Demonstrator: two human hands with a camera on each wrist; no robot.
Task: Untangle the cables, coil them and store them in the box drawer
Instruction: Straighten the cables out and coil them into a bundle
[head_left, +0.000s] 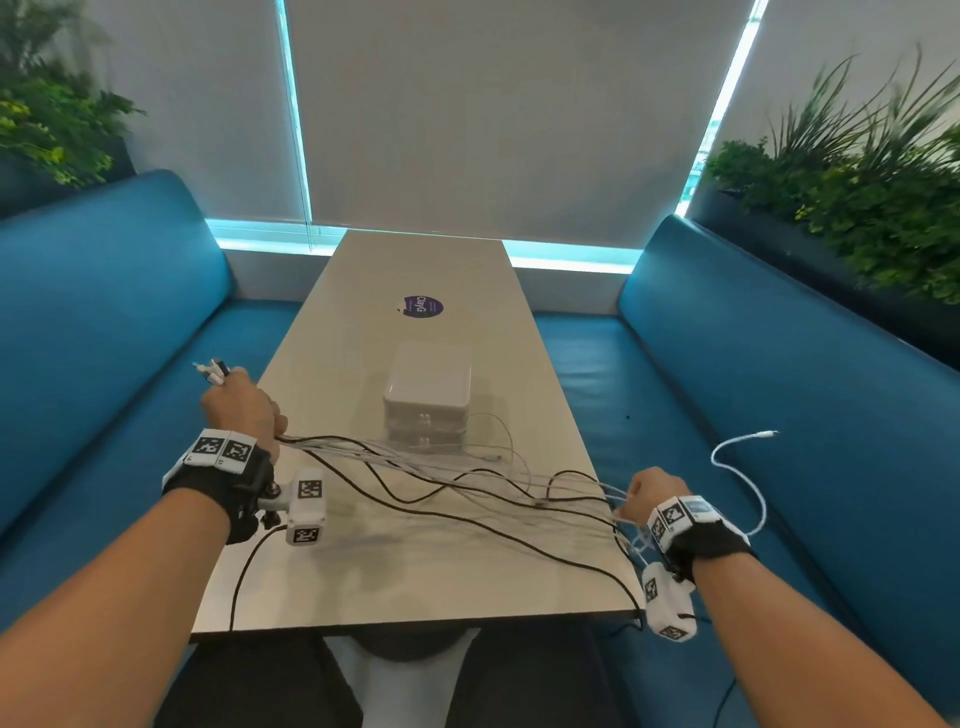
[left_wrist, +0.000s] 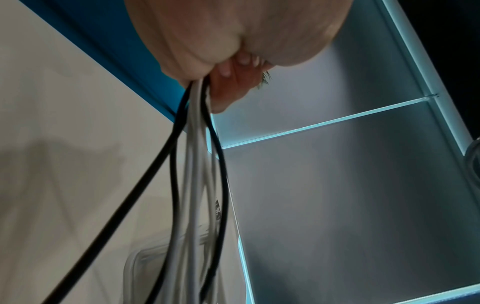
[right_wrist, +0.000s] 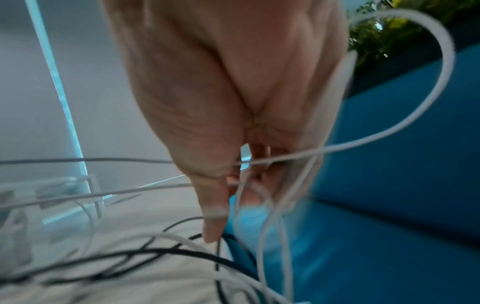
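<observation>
Left hand (head_left: 240, 406) fisted round bundled ends of cables (head_left: 441, 483) at left table (head_left: 415, 571) edge; right hand (head_left: 652, 493) curled round white strands at right edge, drawing tangle taut to expose crossings; box drawer (head_left: 427, 402) beyond, mid-table, closed

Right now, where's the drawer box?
Head view: the drawer box stands mid-table, ahead of both hands, just beyond the stretched cables and nearer than the purple sticker.
</observation>
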